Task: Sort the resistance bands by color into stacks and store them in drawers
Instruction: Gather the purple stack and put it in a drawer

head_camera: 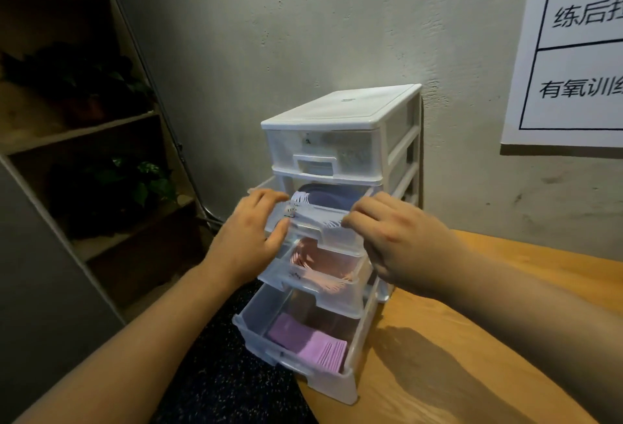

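Both hands held the front of the second drawer. The left hand clasped its left corner, thumb on the face and fingers curled over the side rim. The right hand had its fingers bunched at the right corner, apparently pinching the rim, though whether a band edge was caught in that pinch could not be told.

Nearest, the bottom drawer stood pulled out furthest, with the purple bands lying flat inside. Above it the third drawer was partly out and held the pink bands. In the drawer being gripped lay the dark blue bands, with a pale ribbed edge riding up at the front lip.

The step looked like sliding this drawer home. To do it well, that raised edge needed tucking below the lip first. The push should then come evenly from both corners, since a light plastic drawer jams if one side leads.

Farther back, the top drawer was closed. The whole unit sat at the table edge against the wall, so it would take the push without sliding back.
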